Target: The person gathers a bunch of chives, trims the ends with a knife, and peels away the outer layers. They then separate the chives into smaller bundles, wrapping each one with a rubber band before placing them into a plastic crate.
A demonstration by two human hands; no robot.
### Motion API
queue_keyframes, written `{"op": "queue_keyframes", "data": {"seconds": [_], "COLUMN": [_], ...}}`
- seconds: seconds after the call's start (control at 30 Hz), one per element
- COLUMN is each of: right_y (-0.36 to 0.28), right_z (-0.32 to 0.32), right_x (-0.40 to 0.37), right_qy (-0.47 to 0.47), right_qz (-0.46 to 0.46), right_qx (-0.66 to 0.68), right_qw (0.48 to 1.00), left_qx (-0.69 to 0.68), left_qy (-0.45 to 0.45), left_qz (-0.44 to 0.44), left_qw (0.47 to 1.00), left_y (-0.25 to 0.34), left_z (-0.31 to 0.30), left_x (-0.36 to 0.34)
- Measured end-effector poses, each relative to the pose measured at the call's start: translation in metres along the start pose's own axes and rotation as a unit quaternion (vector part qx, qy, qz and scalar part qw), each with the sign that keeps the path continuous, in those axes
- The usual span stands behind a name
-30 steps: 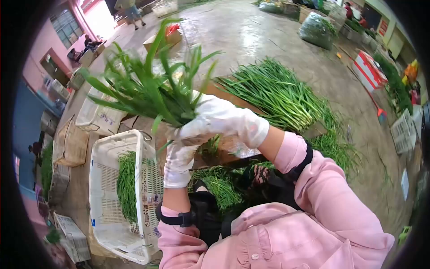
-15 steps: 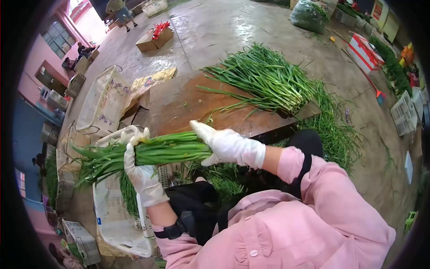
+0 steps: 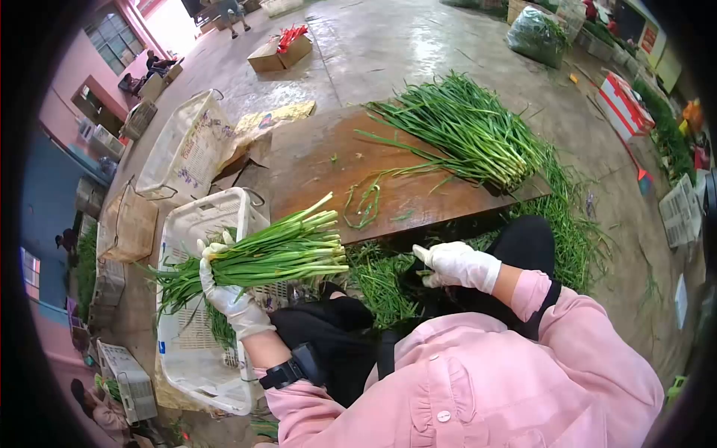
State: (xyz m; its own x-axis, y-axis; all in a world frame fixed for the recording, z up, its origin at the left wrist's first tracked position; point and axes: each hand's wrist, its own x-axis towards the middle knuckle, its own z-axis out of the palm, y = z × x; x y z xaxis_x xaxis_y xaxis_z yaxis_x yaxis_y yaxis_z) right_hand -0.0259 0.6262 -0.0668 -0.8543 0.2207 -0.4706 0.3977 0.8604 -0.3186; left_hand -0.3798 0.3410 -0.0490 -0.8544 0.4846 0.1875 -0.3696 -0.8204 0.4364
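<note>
My left hand (image 3: 228,295), in a white glove, is wrapped round the middle of a bunch of chives (image 3: 280,254), holding it level above a white plastic crate (image 3: 175,366). The pale cut ends point right and the green leaf tips hang out to the left. My right hand (image 3: 461,266), also gloved, is off the bunch, over my lap, with its fingers curled together; I cannot tell what is in them. Beyond my knees, a larger pile of chives (image 3: 467,134) lies on the wooden board (image 3: 306,160). A loose strand (image 3: 364,205) curls near the board's front edge.
Chive scraps (image 3: 385,287) cover the floor between my legs and right of the board. A second white crate (image 3: 187,149) stands at the left. Farther off are a cardboard box (image 3: 280,56) with red things, a stuffed plastic bag (image 3: 536,37) and a red-and-white box (image 3: 624,106).
My right hand has left the cut ends of the chives and moved right and down to my lap, its fingers curling. My left hand keeps hold of the bunch. The view has shifted slightly.
</note>
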Motion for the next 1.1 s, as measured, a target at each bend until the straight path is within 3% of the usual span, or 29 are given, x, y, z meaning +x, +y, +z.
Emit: {"op": "queue_keyframes", "data": {"seconds": [0.03, 0.1, 0.13, 0.17, 0.23, 0.37, 0.43, 0.47, 0.57, 0.6, 0.63, 0.67, 0.7, 0.73, 0.77, 0.83, 0.87, 0.9, 0.93, 0.97, 1.03, 1.1], "right_y": [-0.008, -0.009, -0.012, -0.024, -0.020, -0.007, 0.004, 0.002, 0.007, 0.005, 0.002, 0.011, -0.011, -0.008, -0.011, -0.012, -0.005, -0.012, 0.000, -0.011, 0.010, 0.020], "right_z": [-0.014, -0.015, -0.025, -0.049, -0.053, -0.058, -0.064, -0.074, -0.067, -0.065, -0.062, -0.032, -0.058, -0.034, -0.025, -0.006, 0.034, 0.027, 0.056, 0.034, 0.051, 0.036], "right_x": [-0.006, 0.002, 0.007, 0.002, 0.029, 0.080, 0.112, 0.121, 0.154, 0.153, 0.150, 0.165, 0.146, 0.145, 0.125, 0.096, 0.096, 0.066, 0.055, 0.032, 0.025, 0.060], "right_qy": [-0.043, 0.269, 0.320, 0.310, 0.346, 0.305, 0.379, 0.334, 0.397, 0.335, 0.271, 0.370, 0.175, 0.201, 0.200, 0.129, 0.152, 0.059, 0.048, -0.126, -0.111, -0.024], "right_qz": [-0.017, -0.106, -0.088, -0.075, -0.059, -0.005, -0.023, 0.002, -0.053, -0.086, -0.118, -0.158, -0.044, -0.036, -0.094, -0.142, -0.174, -0.166, -0.260, -0.221, -0.253, -0.052], "right_qx": [-0.035, 0.052, 0.046, 0.086, -0.028, -0.075, -0.079, -0.077, -0.084, -0.064, -0.043, -0.072, 0.034, 0.038, -0.043, 0.043, -0.009, 0.024, 0.025, 0.039, 0.124, 0.082], "right_qw": [0.998, 0.956, 0.942, 0.944, 0.936, 0.949, 0.922, 0.939, 0.912, 0.936, 0.954, 0.912, 0.983, 0.978, 0.974, 0.981, 0.973, 0.984, 0.964, 0.966, 0.953, 0.995], "left_qx": [-0.003, 0.005, 0.011, -0.005, 0.032, 0.021, 0.100, 0.053, 0.054, 0.097, 0.075, 0.092, 0.109, 0.132, 0.157, 0.134, 0.147, 0.159, 0.163, 0.133, 0.136, 0.148], "left_qy": [0.001, -0.029, 0.000, 0.023, 0.036, 0.078, 0.098, 0.083, 0.129, 0.092, 0.114, 0.110, 0.108, 0.141, 0.175, 0.138, 0.159, 0.181, 0.169, 0.130, 0.136, 0.158], "left_qz": [0.000, 0.016, 0.014, 0.004, 0.009, -0.007, -0.004, -0.037, -0.021, -0.011, -0.032, -0.030, -0.026, -0.020, -0.013, -0.017, -0.012, -0.005, -0.004, -0.017, -0.026, -0.020], "left_qw": [1.000, 0.999, 1.000, 1.000, 0.999, 0.997, 0.990, 0.994, 0.990, 0.991, 0.990, 0.989, 0.988, 0.981, 0.972, 0.981, 0.976, 0.970, 0.972, 0.982, 0.981, 0.976], "left_y": [0.000, -0.002, -0.003, -0.003, -0.002, 0.003, 0.011, 0.015, 0.005, -0.002, -0.008, -0.015, -0.021, -0.025, -0.030, -0.036, -0.040, -0.042, -0.044, -0.044, -0.048, -0.053], "left_z": [-0.001, -0.002, -0.001, 0.005, 0.005, 0.002, -0.007, -0.018, -0.018, -0.015, -0.011, -0.006, 0.001, 0.010, 0.016, 0.006, 0.008, 0.009, 0.011, 0.006, 0.015, 0.025], "left_x": [-0.001, -0.003, -0.004, -0.006, -0.005, 0.010, 0.032, 0.043, 0.069, 0.066, 0.069, 0.071, 0.070, 0.070, 0.071, 0.078, 0.080, 0.080, 0.078, 0.080, 0.079, 0.076]}}
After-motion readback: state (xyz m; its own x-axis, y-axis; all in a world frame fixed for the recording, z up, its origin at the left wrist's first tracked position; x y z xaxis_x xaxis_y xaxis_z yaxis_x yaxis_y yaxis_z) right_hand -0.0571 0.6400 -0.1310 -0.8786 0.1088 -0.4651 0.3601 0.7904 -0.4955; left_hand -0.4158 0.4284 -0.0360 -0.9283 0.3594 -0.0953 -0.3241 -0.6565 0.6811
